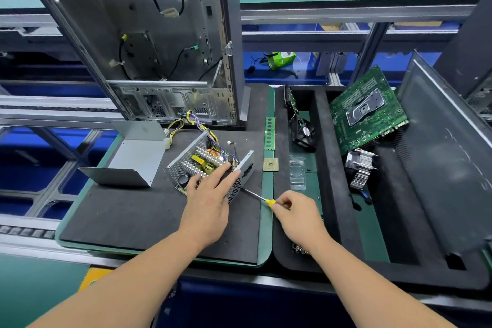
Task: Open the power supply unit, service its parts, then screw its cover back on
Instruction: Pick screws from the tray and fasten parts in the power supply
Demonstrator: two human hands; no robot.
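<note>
Both forearms reach forward from the near edge over the worktop (159, 221), a dark mat. The right hand (295, 214) is curled, its fingers clamped on the yellow handle of a screwdriver (262, 199), whose shaft slants up and left so the tip meets the near right side of the PSU (210, 165). The left hand (210, 204) lies palm down on the PSU's near right corner, fingers straight and slightly apart, their tips resting over the mesh wall and the heatsinks inside. The PSU sits open near the mat's middle, its board and coils showing, and its wires (191, 122) trail back from it. Its bent metal cover (133, 160) lies apart to the left on the mat. Just right of the PSU are a CPU (270, 164) and a RAM stick (269, 133). Farther right, a foam tray (332, 181) holds a fan (304, 133), a heatsink (359, 170) and a motherboard (367, 112). Behind the PSU stands an empty case (138, 42)
</note>
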